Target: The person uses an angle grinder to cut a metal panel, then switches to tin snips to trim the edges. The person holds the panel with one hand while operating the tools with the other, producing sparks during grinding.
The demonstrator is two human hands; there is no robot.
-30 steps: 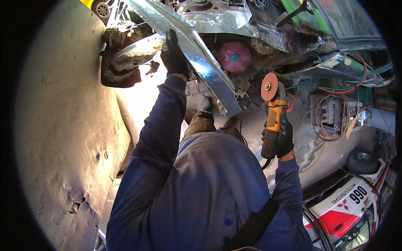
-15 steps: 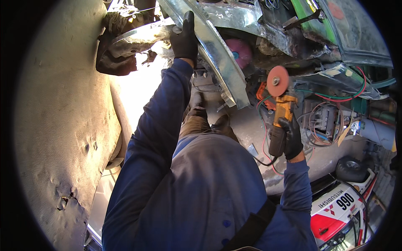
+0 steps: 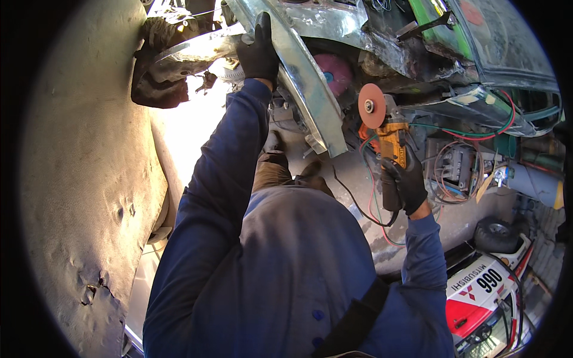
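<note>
In my right hand, gloved in black, is a yellow and black angle grinder, gripped by its dark body. Its reddish disc points up and stands a little to the right of a long bent sheet-metal rail, apart from it. My left hand, also in a black glove, holds the rail's left edge, with a digit stretched along it; the fingers underneath are hidden. The rail slants down from the top towards the middle, ending in a squared lower end. A black cord trails from the grinder's lower end.
Car bodywork with a green pillar fills the upper right. Red and green hoses run near the right hand. A grey battery-like box and a blue-grey cylinder sit farther right. A tan padded sheet hangs at left.
My right hand has brought the grinder left and slightly up, closer to the rail. My left hand keeps its hold on the rail; the whole view has shifted a little.
</note>
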